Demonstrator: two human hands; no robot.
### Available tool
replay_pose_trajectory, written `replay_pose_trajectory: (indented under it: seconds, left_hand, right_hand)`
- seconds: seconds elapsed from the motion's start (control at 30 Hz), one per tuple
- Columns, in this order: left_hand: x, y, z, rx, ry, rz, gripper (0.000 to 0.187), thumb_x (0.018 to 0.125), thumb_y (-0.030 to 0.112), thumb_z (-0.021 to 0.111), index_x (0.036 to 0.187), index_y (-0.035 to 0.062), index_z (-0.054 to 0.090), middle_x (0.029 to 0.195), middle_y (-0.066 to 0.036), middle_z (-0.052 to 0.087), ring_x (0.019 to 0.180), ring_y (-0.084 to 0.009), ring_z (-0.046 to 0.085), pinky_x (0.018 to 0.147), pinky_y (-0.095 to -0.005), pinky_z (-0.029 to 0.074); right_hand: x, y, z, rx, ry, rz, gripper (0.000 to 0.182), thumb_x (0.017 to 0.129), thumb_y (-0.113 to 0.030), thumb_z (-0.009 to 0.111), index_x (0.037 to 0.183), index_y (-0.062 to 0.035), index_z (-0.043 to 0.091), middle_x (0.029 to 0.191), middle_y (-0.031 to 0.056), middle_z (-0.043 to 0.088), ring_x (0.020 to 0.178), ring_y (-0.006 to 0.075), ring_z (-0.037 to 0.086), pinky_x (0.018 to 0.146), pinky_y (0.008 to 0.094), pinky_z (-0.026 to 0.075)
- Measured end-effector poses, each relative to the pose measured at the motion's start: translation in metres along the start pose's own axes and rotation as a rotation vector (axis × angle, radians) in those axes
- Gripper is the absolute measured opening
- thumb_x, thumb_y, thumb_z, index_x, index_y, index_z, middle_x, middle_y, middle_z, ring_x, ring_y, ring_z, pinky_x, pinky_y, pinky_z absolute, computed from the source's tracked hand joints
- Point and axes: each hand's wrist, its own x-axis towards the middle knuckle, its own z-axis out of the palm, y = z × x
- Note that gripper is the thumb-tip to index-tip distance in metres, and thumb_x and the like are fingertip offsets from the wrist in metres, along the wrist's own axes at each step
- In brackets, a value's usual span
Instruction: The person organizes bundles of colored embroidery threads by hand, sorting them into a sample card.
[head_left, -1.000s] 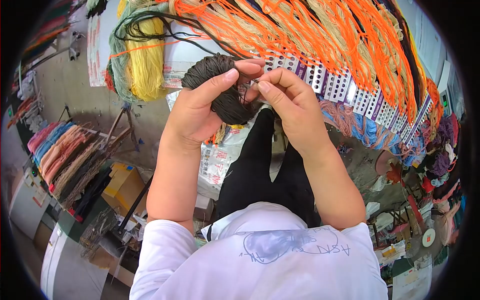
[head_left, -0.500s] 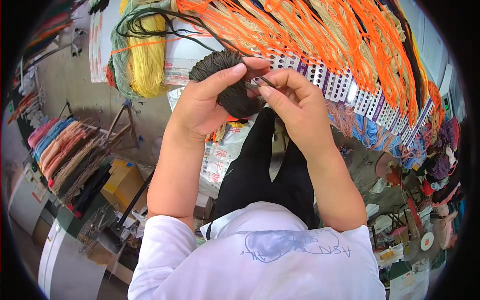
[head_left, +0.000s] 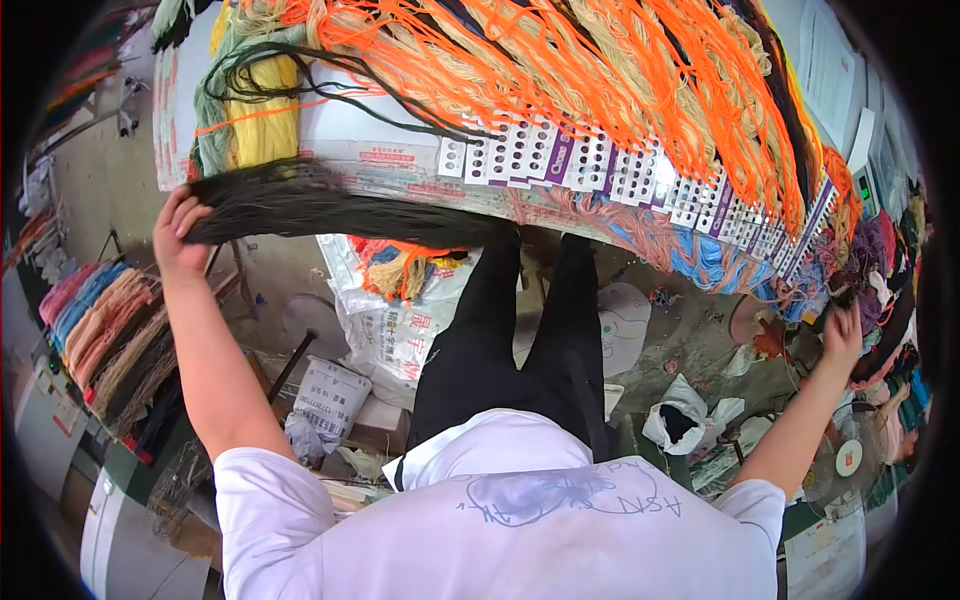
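Observation:
My left hand (head_left: 183, 230) is out at the left, its fingers wrapped round one end of a skein of dark thread (head_left: 340, 212). The skein stretches in a long, motion-blurred band from that hand, along the table's near edge, to just above my knees. Far to the right, my right hand (head_left: 843, 335) is raised with its fingers closed together, close to hanging purple and dark yarn (head_left: 868, 250). Whatever it pinches is too small to make out. Loose dark cords (head_left: 350, 75) lie on the table beyond the skein.
Orange and beige thread hanks (head_left: 600, 70) cover the table, over white punched cards (head_left: 560, 150). Yellow hanks (head_left: 265, 120) lie at its left end. Pink and blue yarn (head_left: 700, 255) hangs at the near edge. A rack of coloured hanks (head_left: 110, 330) stands left; a white bag (head_left: 690, 415) sits on the floor.
The dark skein, bunched in my left hand before, is now stretched out long. My left hand has moved left, and my right hand has gone from the skein to the far right.

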Motion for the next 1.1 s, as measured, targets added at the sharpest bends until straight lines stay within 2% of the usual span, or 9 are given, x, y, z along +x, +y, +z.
replay_pose_trajectory:
  seconds: [0.03,0.13,0.17,0.2,0.37,0.43,0.77,0.83,1.1]
  left_hand:
    - [-0.011,0.003,0.012,0.050,0.118,0.129,0.017,0.095,0.007,0.040,0.082,0.0024,0.051,0.052,0.007,0.031,0.041,-0.0040,0.031,0.068,-0.0270,0.046]
    - [-0.003,-0.036,0.060,0.007,-0.033,0.050,0.010,0.092,0.007,0.048,0.090,0.0006,0.054,0.060,0.004,0.037,0.044,-0.0046,0.033,0.066,-0.0254,0.045]
    - [0.002,-0.071,0.094,0.158,0.003,0.065,0.010,0.089,0.009,0.054,0.095,0.0005,0.057,0.067,0.003,0.045,0.046,-0.0044,0.036,0.063,-0.0232,0.044]
    - [0.008,-0.113,0.122,0.230,0.094,0.048,0.019,0.086,0.011,0.060,0.101,-0.0001,0.059,0.074,0.001,0.054,0.050,-0.0048,0.041,0.058,-0.0227,0.041]
    - [0.052,-0.277,0.173,0.945,-0.123,0.159,0.022,0.085,0.006,0.057,0.105,0.0012,0.064,0.087,-0.003,0.064,0.067,-0.0092,0.059,0.060,-0.0220,0.045]
    - [0.060,-0.302,0.178,1.087,-0.177,0.188,0.018,0.084,0.004,0.055,0.100,0.0006,0.064,0.085,-0.006,0.064,0.065,-0.0106,0.060,0.058,-0.0223,0.046]
    - [0.073,-0.302,0.194,0.959,-0.104,-0.213,0.011,0.082,0.010,0.058,0.078,0.0010,0.064,0.061,-0.003,0.056,0.051,-0.0101,0.050,0.049,-0.0246,0.039]
    - [0.074,-0.300,0.194,0.903,-0.099,-0.281,0.013,0.083,0.013,0.061,0.076,0.0013,0.064,0.062,-0.002,0.057,0.052,-0.0101,0.050,0.050,-0.0242,0.039]
    - [0.079,-0.305,0.185,0.729,-0.135,-0.136,0.009,0.083,0.010,0.062,0.079,0.0021,0.064,0.069,-0.001,0.059,0.057,-0.0090,0.053,0.055,-0.0228,0.042]
  right_hand:
    - [-0.022,-0.018,0.004,-0.168,0.556,-0.409,0.021,0.093,-0.006,0.041,0.108,0.0047,0.052,0.054,-0.0025,0.033,0.041,0.0074,0.027,0.050,0.0241,0.036]
    - [-0.065,0.114,0.146,-0.917,0.481,-0.812,0.032,0.090,-0.007,0.040,0.118,0.0016,0.052,0.074,-0.0033,0.053,0.055,0.0054,0.044,0.055,0.0210,0.041]
    - [-0.055,0.130,0.134,-0.938,0.191,-0.671,0.036,0.089,-0.007,0.041,0.122,0.0010,0.051,0.096,0.0048,0.060,0.076,0.0075,0.055,0.058,0.0206,0.042]
    - [-0.060,0.227,0.231,-0.907,0.412,-0.578,0.036,0.088,-0.008,0.043,0.121,0.0030,0.052,0.106,0.0087,0.060,0.089,0.0123,0.059,0.068,0.0240,0.045]
    - [-0.020,0.449,0.289,-1.157,-0.118,-0.227,0.020,0.082,-0.015,0.064,0.096,-0.0020,0.069,0.076,-0.0004,0.061,0.064,0.0041,0.050,0.056,0.0201,0.038]
    - [-0.014,0.492,0.308,-1.191,-0.142,-0.252,0.017,0.077,-0.016,0.068,0.085,-0.0009,0.069,0.075,0.0093,0.067,0.066,0.0141,0.061,0.063,0.0265,0.047]
    - [-0.002,0.534,0.309,-1.072,0.024,-0.261,0.010,0.072,-0.013,0.071,0.077,-0.0037,0.068,0.066,0.0068,0.064,0.058,0.0167,0.061,0.057,0.0284,0.047]
    - [-0.008,0.534,0.309,-1.265,-0.049,-0.532,0.008,0.073,-0.010,0.069,0.078,-0.0044,0.067,0.070,0.0072,0.061,0.061,0.0195,0.060,0.056,0.0292,0.047]
    - [-0.013,0.531,0.294,-1.326,-0.366,-0.822,0.017,0.073,-0.004,0.064,0.090,-0.0048,0.067,0.086,0.0080,0.060,0.069,0.0220,0.061,0.062,0.0297,0.049]
